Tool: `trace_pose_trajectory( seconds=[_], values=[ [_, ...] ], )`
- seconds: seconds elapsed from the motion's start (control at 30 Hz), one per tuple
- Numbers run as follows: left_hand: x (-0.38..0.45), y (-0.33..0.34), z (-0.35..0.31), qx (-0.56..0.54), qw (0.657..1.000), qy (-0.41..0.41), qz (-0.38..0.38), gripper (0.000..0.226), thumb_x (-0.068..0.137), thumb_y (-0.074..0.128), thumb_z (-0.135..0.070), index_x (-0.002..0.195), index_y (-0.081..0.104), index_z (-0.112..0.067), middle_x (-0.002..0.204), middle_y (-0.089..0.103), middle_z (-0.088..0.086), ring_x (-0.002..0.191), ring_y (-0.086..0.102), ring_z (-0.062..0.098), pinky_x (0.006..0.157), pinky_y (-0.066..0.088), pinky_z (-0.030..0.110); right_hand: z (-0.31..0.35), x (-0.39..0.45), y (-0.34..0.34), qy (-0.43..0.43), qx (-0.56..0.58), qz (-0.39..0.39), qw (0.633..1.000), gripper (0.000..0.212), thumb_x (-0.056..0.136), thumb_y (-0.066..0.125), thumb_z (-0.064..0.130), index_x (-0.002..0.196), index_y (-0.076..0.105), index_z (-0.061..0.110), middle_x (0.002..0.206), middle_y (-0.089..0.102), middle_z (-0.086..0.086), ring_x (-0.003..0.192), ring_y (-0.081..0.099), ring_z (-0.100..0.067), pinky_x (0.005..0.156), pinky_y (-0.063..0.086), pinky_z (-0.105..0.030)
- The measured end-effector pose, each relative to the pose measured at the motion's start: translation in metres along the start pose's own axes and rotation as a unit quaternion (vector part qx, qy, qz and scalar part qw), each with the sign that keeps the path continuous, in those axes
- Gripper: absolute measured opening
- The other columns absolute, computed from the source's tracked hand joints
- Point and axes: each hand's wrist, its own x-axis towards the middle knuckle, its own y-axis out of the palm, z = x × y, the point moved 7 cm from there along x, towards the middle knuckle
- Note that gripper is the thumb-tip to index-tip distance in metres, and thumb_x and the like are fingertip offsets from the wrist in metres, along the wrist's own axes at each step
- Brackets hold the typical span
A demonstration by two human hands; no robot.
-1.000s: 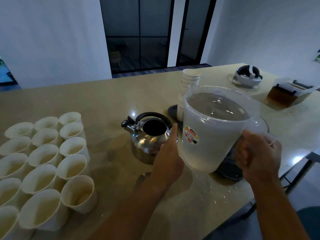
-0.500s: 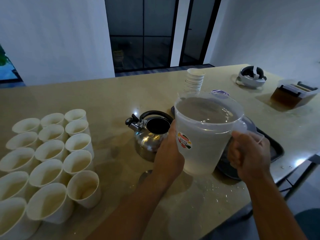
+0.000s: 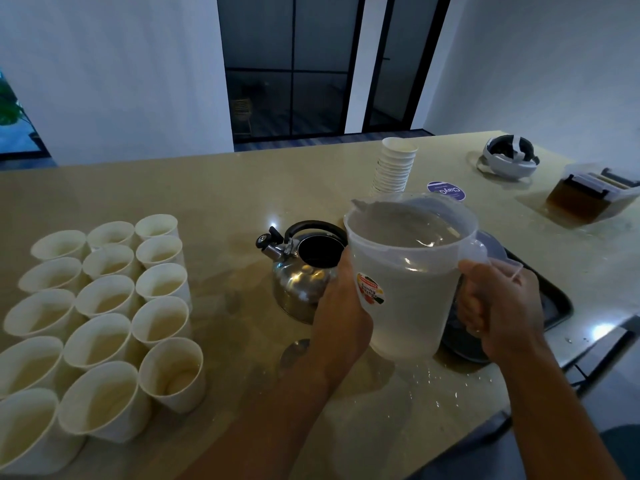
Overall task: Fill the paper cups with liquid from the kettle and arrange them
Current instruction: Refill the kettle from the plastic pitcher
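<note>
A steel kettle (image 3: 298, 271) stands lidless on the table, its black handle up and its spout pointing left. Just right of it I hold a clear plastic pitcher (image 3: 408, 278), nearly full of water, upright and just above the table. My right hand (image 3: 498, 306) grips the pitcher's handle. My left hand (image 3: 339, 306) presses flat against the pitcher's left side, between it and the kettle. Several white paper cups (image 3: 104, 296) stand in rows at the left, most with liquid in them.
A stack of paper cups (image 3: 394, 164) stands behind the pitcher beside a purple disc (image 3: 446, 190). A dark tray (image 3: 554, 299) lies under my right hand. Water drops (image 3: 433, 379) dot the table's near edge. A headset (image 3: 507, 155) and a box of brown liquid (image 3: 588, 195) sit far right.
The pitcher has come down and a little left, closer to the kettle. Both hands kept their hold on it.
</note>
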Motion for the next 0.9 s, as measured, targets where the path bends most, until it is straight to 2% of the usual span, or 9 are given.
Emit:
trace_pose_trajectory(
  seconds=[0.07, 0.17, 0.33, 0.43, 0.57, 0.67, 0.9],
  values=[
    [-0.002, -0.001, -0.002, -0.002, 1.0, 0.0, 0.005, 0.076, 0.09, 0.05, 0.01, 0.144, 0.028, -0.039, 0.122, 0.062, -0.007, 0.109, 0.06, 0.008, 0.089, 0.048, 0.014, 0.002, 0.0, 0.001, 0.002, -0.003, 0.002, 1.0, 0.04, 0.091, 0.059, 0.018, 0.051, 0.054, 0.018, 0.042, 0.039, -0.002, 0.033, 0.031, -0.015, 0.036, 0.029, -0.022],
    [-0.002, 0.001, 0.002, -0.003, 1.0, -0.011, 0.011, 0.077, 0.088, 0.049, 0.011, 0.147, 0.029, -0.035, 0.12, 0.063, -0.009, 0.106, 0.061, 0.005, 0.08, 0.045, 0.008, 0.004, 0.0, 0.003, 0.007, -0.005, 0.009, 1.0, 0.039, 0.086, 0.061, 0.022, 0.048, 0.055, 0.019, 0.041, 0.039, -0.001, 0.032, 0.031, -0.014, 0.036, 0.03, -0.02],
    [-0.005, 0.003, 0.005, 0.0, 1.0, -0.023, 0.015, 0.082, 0.086, 0.049, 0.014, 0.152, 0.025, -0.027, 0.12, 0.063, -0.007, 0.107, 0.061, 0.009, 0.082, 0.05, 0.011, 0.003, 0.003, 0.003, 0.012, -0.014, 0.019, 1.0, 0.047, 0.095, 0.056, 0.01, 0.048, 0.055, 0.019, 0.041, 0.039, -0.002, 0.033, 0.031, -0.015, 0.037, 0.032, -0.021],
    [-0.004, 0.003, 0.006, 0.006, 1.0, -0.023, 0.013, 0.081, 0.085, 0.049, 0.015, 0.153, 0.025, -0.024, 0.115, 0.062, -0.007, 0.105, 0.063, 0.011, 0.077, 0.049, 0.008, 0.004, 0.004, 0.004, 0.017, -0.02, 0.018, 0.999, 0.049, 0.095, 0.056, 0.01, 0.047, 0.056, 0.021, 0.041, 0.04, 0.0, 0.033, 0.032, -0.013, 0.035, 0.033, -0.019],
    [-0.004, 0.005, 0.009, 0.012, 0.999, -0.03, 0.012, 0.081, 0.086, 0.051, 0.016, 0.153, 0.027, -0.022, 0.125, 0.062, -0.002, 0.111, 0.061, 0.011, 0.088, 0.053, 0.017, 0.005, 0.005, 0.005, 0.021, -0.028, 0.016, 0.999, 0.049, 0.095, 0.056, 0.01, 0.047, 0.056, 0.021, 0.041, 0.04, 0.001, 0.032, 0.032, -0.012, 0.035, 0.033, -0.018],
    [-0.004, 0.006, 0.012, 0.023, 0.999, -0.038, 0.012, 0.078, 0.087, 0.055, 0.013, 0.151, 0.028, -0.023, 0.126, 0.061, -0.004, 0.111, 0.06, 0.008, 0.081, 0.046, 0.008, 0.006, 0.006, 0.007, 0.021, -0.033, 0.022, 0.999, 0.045, 0.092, 0.06, 0.015, 0.048, 0.057, 0.021, 0.04, 0.041, 0.001, 0.032, 0.032, -0.012, 0.035, 0.033, -0.018],
    [-0.007, 0.003, 0.009, 0.019, 0.999, -0.036, 0.013, 0.069, 0.092, 0.051, 0.007, 0.149, 0.03, -0.025, 0.125, 0.062, -0.006, 0.106, 0.061, 0.005, 0.078, 0.044, 0.007, 0.006, 0.005, 0.009, 0.029, -0.047, 0.024, 0.998, 0.042, 0.091, 0.061, 0.019, 0.049, 0.055, 0.018, 0.041, 0.04, -0.001, 0.033, 0.032, -0.014, 0.036, 0.034, -0.018]
  ],
)
